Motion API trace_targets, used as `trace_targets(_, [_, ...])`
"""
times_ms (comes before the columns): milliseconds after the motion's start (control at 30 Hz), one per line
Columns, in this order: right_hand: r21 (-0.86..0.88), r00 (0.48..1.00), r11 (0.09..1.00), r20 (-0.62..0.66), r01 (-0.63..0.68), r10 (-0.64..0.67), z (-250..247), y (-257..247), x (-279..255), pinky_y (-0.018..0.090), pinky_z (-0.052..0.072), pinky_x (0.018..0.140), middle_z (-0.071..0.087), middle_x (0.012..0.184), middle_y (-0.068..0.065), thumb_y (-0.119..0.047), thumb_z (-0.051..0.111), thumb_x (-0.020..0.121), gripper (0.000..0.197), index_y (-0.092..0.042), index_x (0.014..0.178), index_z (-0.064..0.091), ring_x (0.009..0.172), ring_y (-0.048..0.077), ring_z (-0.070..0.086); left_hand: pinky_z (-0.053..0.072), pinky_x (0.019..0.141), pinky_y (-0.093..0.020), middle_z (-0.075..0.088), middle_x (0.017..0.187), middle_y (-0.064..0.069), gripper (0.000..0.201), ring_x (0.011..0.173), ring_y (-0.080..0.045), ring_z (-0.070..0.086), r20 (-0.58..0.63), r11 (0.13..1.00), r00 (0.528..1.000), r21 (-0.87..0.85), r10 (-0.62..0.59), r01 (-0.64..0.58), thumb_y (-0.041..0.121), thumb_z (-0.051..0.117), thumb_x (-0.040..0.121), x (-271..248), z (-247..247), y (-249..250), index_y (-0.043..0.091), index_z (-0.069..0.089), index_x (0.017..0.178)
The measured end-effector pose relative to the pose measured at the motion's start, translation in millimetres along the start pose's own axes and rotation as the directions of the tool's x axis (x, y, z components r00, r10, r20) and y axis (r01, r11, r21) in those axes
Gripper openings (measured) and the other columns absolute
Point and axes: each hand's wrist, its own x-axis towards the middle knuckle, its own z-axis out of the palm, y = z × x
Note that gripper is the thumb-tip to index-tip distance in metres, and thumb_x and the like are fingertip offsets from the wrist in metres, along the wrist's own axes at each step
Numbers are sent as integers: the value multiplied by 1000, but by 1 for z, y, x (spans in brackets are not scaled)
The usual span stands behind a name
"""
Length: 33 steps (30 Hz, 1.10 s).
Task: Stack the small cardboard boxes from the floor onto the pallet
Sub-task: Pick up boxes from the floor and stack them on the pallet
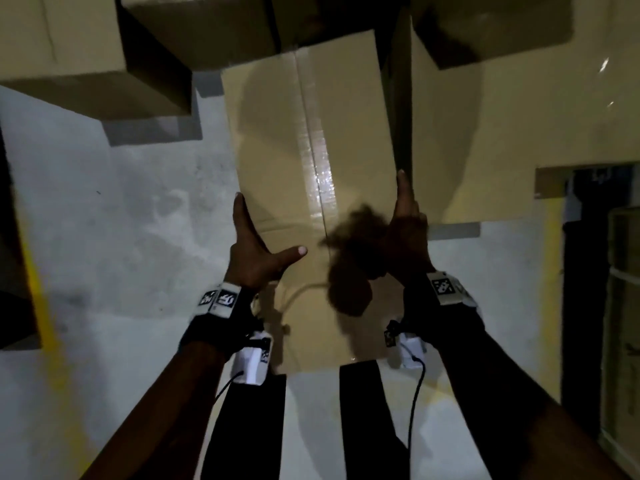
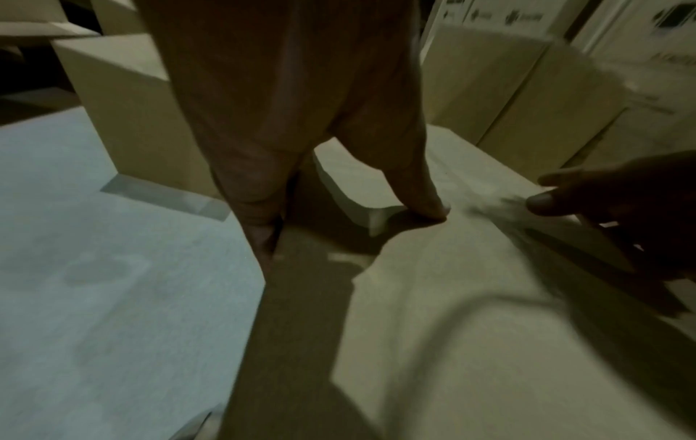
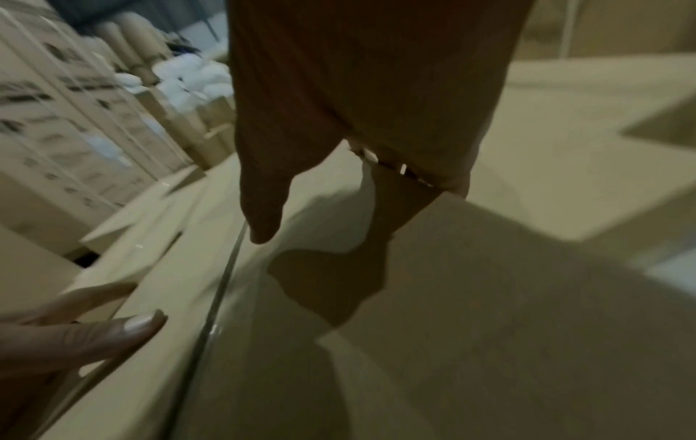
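A long cardboard box [image 1: 311, 150] with a taped seam lies on the grey floor in front of me. My left hand [image 1: 263, 237] presses its left side with straight fingers, the thumb spread across the top. In the left wrist view those fingers [image 2: 260, 208] run down the box's side wall and the thumb lies on the box's top [image 2: 433, 268]. My right hand [image 1: 405, 230] lies flat against the right edge, fingers straight. In the right wrist view its fingers [image 3: 444, 166] reach over the edge of the box [image 3: 489, 297]. I cannot make out a pallet.
More cardboard boxes stand close by: one at upper left [image 1: 86, 46], one at top centre [image 1: 207, 29], a large one at right [image 1: 485, 133] almost touching my box. A dark blurred tuft [image 1: 353, 258] hangs before the camera. My legs [image 1: 252, 427] stand below. A yellow floor line [image 1: 41, 306] runs at left.
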Motion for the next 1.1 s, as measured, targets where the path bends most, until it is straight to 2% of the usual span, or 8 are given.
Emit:
trace_targets(100, [-243, 998, 969, -50, -42, 30, -14, -51, -34, 42, 26, 120, 27, 163, 6, -40, 78, 86, 105, -38, 161, 5, 145, 32, 26, 46, 107, -41, 29, 164, 6, 136, 140, -24, 43, -27, 1000, 1000, 2, 11, -11, 39, 96, 63, -29, -26, 22, 47, -1, 158])
trace_targets(167, [-274, 999, 962, -53, -15, 0, -24, -93, -65, 54, 30, 118, 32, 159, 3, -49, 83, 77, 114, -42, 160, 4, 143, 33, 28, 38, 109, -33, 31, 164, 5, 135, 142, -23, 42, -44, 1000, 999, -12, 12, -13, 39, 95, 64, -56, -52, 46, 41, 0, 160])
trace_targets(333, [-352, 989, 933, -92, 76, -115, -43, -191, -150, 49, 36, 114, 30, 162, 2, -48, 84, 74, 117, -29, 162, 10, 142, 34, 30, 37, 118, -49, 32, 163, 7, 138, 144, -23, 41, -56, 997, 997, -44, 58, -60, 58, 94, 56, -134, -121, 103, 48, 2, 158])
trace_targets(533, [-299, 936, 926, -192, 230, -295, -61, -295, -258, 42, 43, 104, 39, 157, -6, -53, 82, 69, 111, -32, 158, 20, 131, 29, 39, 45, 111, -44, 44, 149, 21, 127, 131, -11, 51, -132, 976, 975, -96, 180, -193, 49, 95, 63, -234, -211, 175, 51, 9, 156])
trace_targets(700, [-221, 877, 914, -277, 340, -393, -77, -370, -349, 40, 40, 108, 37, 156, -5, -48, 82, 73, 111, -38, 160, 14, 135, 17, 31, 43, 111, -41, 40, 159, 7, 129, 140, -21, 46, -263, 940, 919, -95, 293, -327, 49, 94, 64, -306, -267, 221, 49, 6, 158])
trace_targets(967, [-172, 775, 845, -338, 506, -533, -85, -441, -429, 52, 43, 112, 38, 152, -8, -50, 83, 66, 109, -54, 153, 16, 142, 26, 36, 39, 115, -48, 38, 161, 2, 130, 144, -25, 41, -464, 880, 805, -104, 369, -463, 55, 92, 60, -381, -315, 261, 47, 8, 158])
trace_targets(1033, [-180, 750, 807, -299, 562, -590, -89, -449, -440, 50, 42, 112, 38, 153, -8, -48, 84, 69, 108, -49, 155, 18, 142, 23, 33, 42, 113, -46, 38, 159, 9, 130, 140, -21, 44, -511, 857, 769, -112, 384, -502, 53, 93, 60, -396, -321, 262, 47, 8, 158])
trace_targets(1100, [-194, 709, 749, -243, 633, -662, -94, -454, -451, 44, 39, 111, 37, 155, -5, -46, 84, 72, 107, -43, 157, 19, 142, 22, 31, 39, 115, -38, 33, 153, 33, 132, 138, -5, 41, -552, 823, 738, -153, 388, -547, 43, 96, 61, -415, -323, 261, 46, 8, 159])
